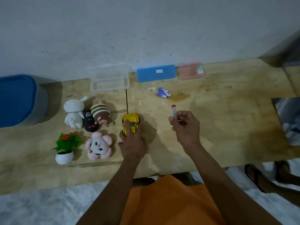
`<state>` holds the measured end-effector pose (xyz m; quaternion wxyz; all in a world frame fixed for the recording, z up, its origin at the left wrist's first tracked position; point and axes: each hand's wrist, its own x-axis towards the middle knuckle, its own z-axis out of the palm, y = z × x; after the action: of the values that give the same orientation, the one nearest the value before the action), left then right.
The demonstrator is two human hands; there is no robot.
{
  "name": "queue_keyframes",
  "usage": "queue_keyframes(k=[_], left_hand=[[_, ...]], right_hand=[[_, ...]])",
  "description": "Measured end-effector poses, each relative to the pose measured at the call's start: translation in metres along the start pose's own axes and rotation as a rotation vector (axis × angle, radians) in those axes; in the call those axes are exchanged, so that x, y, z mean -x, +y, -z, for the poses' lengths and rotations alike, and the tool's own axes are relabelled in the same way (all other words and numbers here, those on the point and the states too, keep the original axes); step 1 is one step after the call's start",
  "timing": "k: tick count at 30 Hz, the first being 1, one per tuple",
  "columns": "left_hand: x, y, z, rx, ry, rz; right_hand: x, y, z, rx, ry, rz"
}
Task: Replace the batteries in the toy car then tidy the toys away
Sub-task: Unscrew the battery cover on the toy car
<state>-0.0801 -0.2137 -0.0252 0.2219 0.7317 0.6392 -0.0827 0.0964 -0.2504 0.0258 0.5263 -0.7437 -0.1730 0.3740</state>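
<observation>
The left hand (132,143) lies on top of the small shiny yellow toy car (131,122), fingers curled over its roof and rear, pressing it to the pale wooden desk (227,127) roughly midway between the front and back edges. A thin black antenna (126,101) rises from the car toward the back edge. The right hand (186,127) is raised just right of the car, its thumb and fingers pinching a slim screwdriver with a clear handle and red cap (174,111), cap up and shaft pointing down past the wrist.

Beyond the right hand, toward the back edge, lie a few blue-and-white batteries (164,93) in a close cluster. Along the back edge against the wall sit an open clear plastic case (110,83), a blue rectangular case (156,73) and a pink translucent box (190,71).

Left of the car lie a white plush rabbit (73,113), a black remote control with red buttons (90,122) and a brown plush with a striped hat (100,114), touching one another. Nearer the front edge are a pink flower-shaped plush with a panda face (98,146) and a small artificial plant in a white pot (65,148). At the desk's left end stands a grey bin with a blue lid (17,101).
</observation>
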Motion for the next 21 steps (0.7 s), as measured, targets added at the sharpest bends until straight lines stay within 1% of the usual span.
queue_keyframes(k=[3,7,11,16,18,21], left_hand=[[0.004,0.001,0.005,0.168,0.011,0.016],[0.014,0.004,0.02,0.588,0.114,-0.088],[0.035,0.024,0.057,0.971,0.028,-0.049],[0.054,0.03,0.086,1.173,0.016,-0.139],[0.059,0.023,0.092,1.292,-0.012,-0.169],[0.067,0.01,0.102,1.523,0.001,-0.168]], right_hand=[[0.004,-0.003,0.012,-0.003,-0.017,0.01],[0.008,-0.019,0.021,-0.025,-0.031,0.041],[0.017,-0.046,0.018,-0.085,-0.069,0.086],[0.043,-0.082,0.007,-0.13,-0.084,0.182],[0.057,-0.092,0.002,-0.146,-0.082,0.215],[0.074,-0.103,-0.006,-0.129,-0.103,0.26]])
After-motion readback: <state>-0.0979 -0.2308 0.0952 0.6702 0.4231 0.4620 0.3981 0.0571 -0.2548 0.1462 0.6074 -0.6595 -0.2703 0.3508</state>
